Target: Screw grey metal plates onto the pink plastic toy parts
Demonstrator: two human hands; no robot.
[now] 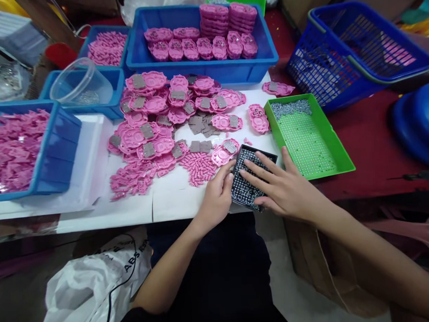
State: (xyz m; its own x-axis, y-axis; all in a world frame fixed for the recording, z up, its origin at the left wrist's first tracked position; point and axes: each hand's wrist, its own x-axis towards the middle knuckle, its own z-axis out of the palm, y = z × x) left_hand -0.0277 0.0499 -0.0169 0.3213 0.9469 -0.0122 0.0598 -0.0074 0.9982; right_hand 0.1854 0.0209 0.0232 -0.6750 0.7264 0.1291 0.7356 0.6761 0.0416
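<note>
A small black tray (pixel 269 156) sits at the front edge of the white work surface. Rows of small dark metal pieces, which look like screws, fill it. My left hand (pixel 215 194) grips the tray's left side, its thumb along the edge. Across the metal pieces lies my right hand (pixel 287 186), open, with its fingers spread. Just left of the tray are a pink plastic shell with a metal plate (pixel 225 152) and a pile of small pink parts (pixel 199 167). To the right stands a green tray (pixel 335 149) with small silvery pieces heaped at its far end.
Pink shells with metal plates (pixel 157 146) are piled left of centre, near loose grey plates (pixel 202 126). Behind stands a blue bin (pixel 197 70) of stacked pink shells. Another blue bin (pixel 55 152) is at left, and a blue basket (pixel 337 48) at right.
</note>
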